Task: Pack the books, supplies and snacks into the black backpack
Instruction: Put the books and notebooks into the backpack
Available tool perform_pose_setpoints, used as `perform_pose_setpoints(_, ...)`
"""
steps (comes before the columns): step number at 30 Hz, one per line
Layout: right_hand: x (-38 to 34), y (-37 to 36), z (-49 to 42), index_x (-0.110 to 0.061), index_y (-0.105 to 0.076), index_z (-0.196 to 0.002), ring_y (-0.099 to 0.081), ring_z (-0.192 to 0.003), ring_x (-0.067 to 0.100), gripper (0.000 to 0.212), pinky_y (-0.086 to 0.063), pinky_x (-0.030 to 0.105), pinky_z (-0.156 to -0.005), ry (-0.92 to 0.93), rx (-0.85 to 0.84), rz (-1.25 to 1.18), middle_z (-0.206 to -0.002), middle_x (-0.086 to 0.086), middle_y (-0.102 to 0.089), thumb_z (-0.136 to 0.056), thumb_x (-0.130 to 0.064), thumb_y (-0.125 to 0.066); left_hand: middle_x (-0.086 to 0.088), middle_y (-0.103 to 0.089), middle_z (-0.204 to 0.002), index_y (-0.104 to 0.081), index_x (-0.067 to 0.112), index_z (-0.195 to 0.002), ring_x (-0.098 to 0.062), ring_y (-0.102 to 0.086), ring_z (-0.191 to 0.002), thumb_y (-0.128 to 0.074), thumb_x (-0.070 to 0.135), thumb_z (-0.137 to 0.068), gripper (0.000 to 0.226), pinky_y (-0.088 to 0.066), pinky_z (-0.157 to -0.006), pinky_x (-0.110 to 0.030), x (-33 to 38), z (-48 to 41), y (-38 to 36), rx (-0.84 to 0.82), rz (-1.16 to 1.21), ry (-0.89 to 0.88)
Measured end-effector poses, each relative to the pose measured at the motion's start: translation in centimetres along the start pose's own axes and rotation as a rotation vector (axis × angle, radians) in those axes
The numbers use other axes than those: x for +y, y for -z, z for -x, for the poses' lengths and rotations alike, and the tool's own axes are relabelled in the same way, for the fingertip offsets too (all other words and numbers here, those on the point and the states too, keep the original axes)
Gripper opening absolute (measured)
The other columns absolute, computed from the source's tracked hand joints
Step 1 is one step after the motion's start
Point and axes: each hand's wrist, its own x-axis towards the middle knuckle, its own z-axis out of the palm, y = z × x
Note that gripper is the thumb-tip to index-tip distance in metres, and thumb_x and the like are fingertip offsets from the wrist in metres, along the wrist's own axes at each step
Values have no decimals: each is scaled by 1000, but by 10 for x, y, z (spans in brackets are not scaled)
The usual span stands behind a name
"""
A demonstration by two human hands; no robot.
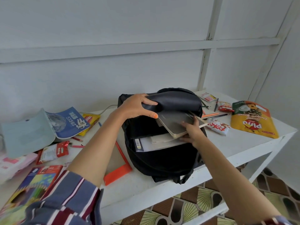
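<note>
Backpack (162,159) flap gripped by left hand (136,108); right hand (193,132) holds notebook (175,124).

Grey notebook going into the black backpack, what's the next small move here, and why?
Probably slide the flat grey notebook deeper into the black fabric backpack. The right hand grips its lower corner, and it lies tilted across the opening with that corner sticking out. The left hand holds the mouth open, and dark space shows above the white books already inside.
</note>
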Motion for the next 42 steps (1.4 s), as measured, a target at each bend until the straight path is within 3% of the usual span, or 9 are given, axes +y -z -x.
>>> perform_pose_setpoints(2,-7,19,10,-33,-8,-147,-56,-59,23,79,-49,26,-42,-15,-148,281,-95,14,-55,-89,-21,-60,24,-55,-112,-68,38,-105,-7,-51,-115,-80,54,-50,59,-35,-103,-31,-1,-2,1,2,7,-2)
perform_pose_setpoints(3,-8,27,13,-32,-10,-147,-56,-57,21,81,-48,25,-44,44,-167,514,-99,15,-56,-86,-24,-64,23,-55,-112,-69,38,-105,-7,-51,-115,-82,50,-53,55,-35,-103,-32,-2,-3,2,2,11,-3)
perform_pose_setpoints(6,-2,43,17,-35,-25,-144,-47,-113,28,78,-45,35,-89,375,-94,1228,-136,15,-39,-80,-37,-68,19,-56,-115,-69,40,-102,-8,-51,-115,-82,50,-53,52,-35,-106,-37,-1,-4,3,13,13,-5)
perform_pose_setpoints(10,7,32,6,-39,-34,-141,-14,-141,26,52,-11,37,-114,667,-79,1472,-156,7,-10,-91,-43,-51,23,-57,-112,-66,52,-88,-8,-52,-114,-73,65,-40,51,-35,-107,-39,3,-5,6,9,35,13)
perform_pose_setpoints(15,10,24,-18,-40,-33,-141,-11,-143,14,46,-2,33,-115,784,-121,1453,-157,-3,-11,-95,-47,-39,18,-59,-109,-70,39,-98,-6,-54,-109,-77,57,-45,57,-37,-104,-33,-1,-8,6,12,47,10)
perform_pose_setpoints(19,4,33,-27,-42,-24,-143,-4,-144,14,76,-2,32,-116,721,-331,1399,-158,-2,-2,-78,-59,-59,22,-59,-105,-69,42,-95,-2,-55,-105,-81,46,-52,44,-36,-100,-25,1,-9,6,26,85,17)
perform_pose_setpoints(25,7,18,-44,-44,-16,-144,-5,-145,17,70,-4,38,-117,793,-159,1476,-158,2,-6,-84,-62,-47,28,-57,-102,-71,33,-100,0,-54,-104,-81,46,-53,50,-35,-98,-23,3,-9,3,28,69,31)
perform_pose_setpoints(33,-3,5,-59,-33,-37,-140,-29,-136,25,62,-18,37,-112,854,-94,1255,-147,5,-37,-84,-48,-59,22,-58,-104,-70,27,-105,0,-54,-101,-83,32,-62,45,-34,-95,-19,4,-9,4,24,67,51)
perform_pose_setpoints(42,5,5,-63,-31,-46,-136,-27,-139,20,38,-12,37,-113,911,-109,1239,-146,2,-39,-98,-28,-44,14,-62,-110,-69,41,-92,-1,-55,-104,-78,48,-49,45,-35,-97,-19,7,-6,4,4,101,45)
